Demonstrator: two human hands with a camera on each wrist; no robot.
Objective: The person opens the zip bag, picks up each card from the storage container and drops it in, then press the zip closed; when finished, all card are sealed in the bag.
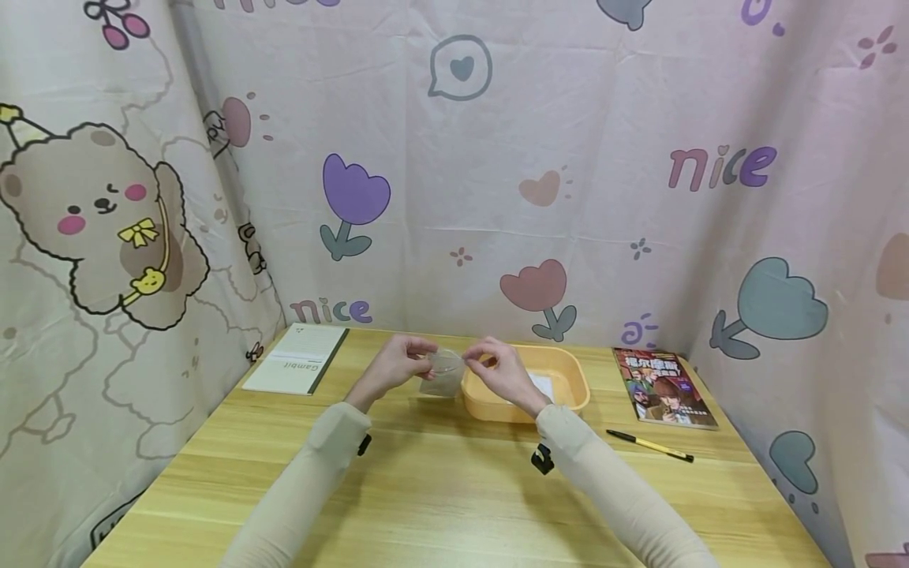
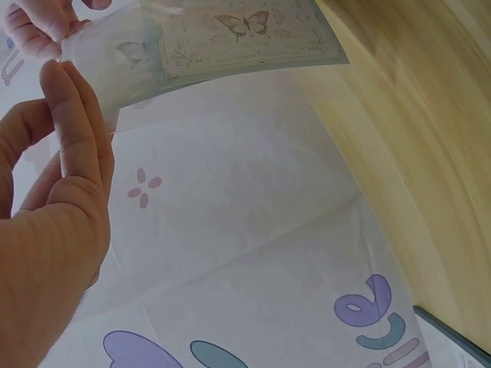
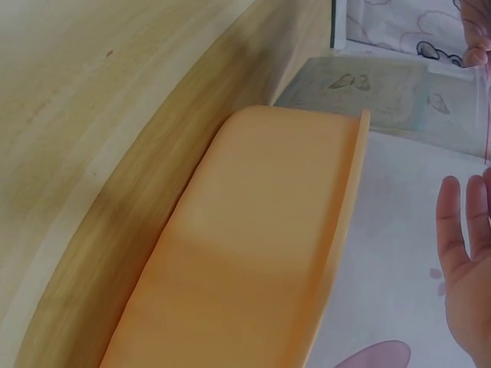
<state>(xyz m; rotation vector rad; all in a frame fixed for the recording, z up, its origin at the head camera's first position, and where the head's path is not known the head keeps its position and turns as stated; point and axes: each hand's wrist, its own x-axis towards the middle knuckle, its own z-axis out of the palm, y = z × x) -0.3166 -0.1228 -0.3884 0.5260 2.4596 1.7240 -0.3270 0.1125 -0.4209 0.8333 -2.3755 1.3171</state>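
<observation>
A clear plastic bag (image 1: pixel 443 380) with butterfly-printed paper in it hangs upright between the two hands, just left of the orange basin. My left hand (image 1: pixel 398 364) pinches its upper left corner between thumb and fingers. At the upper right corner, my right hand (image 1: pixel 506 374) pinches the bag's edge, its forearm crossing in front of the basin. The butterfly print (image 2: pixel 244 24) shows through the plastic in the left wrist view. From the right wrist, the bag (image 3: pixel 360 84) appears beyond the basin wall, a thin red line along its top edge.
The orange basin (image 1: pixel 490 410) stands on the wooden table (image 1: pixel 440 489) with a white paper (image 1: pixel 541 385) inside. A notebook (image 1: pixel 294 359) lies at the back left. On the right are a magazine (image 1: pixel 663 386) and a yellow-black pen (image 1: pixel 649 446). A printed curtain (image 1: pixel 454 158) hangs behind.
</observation>
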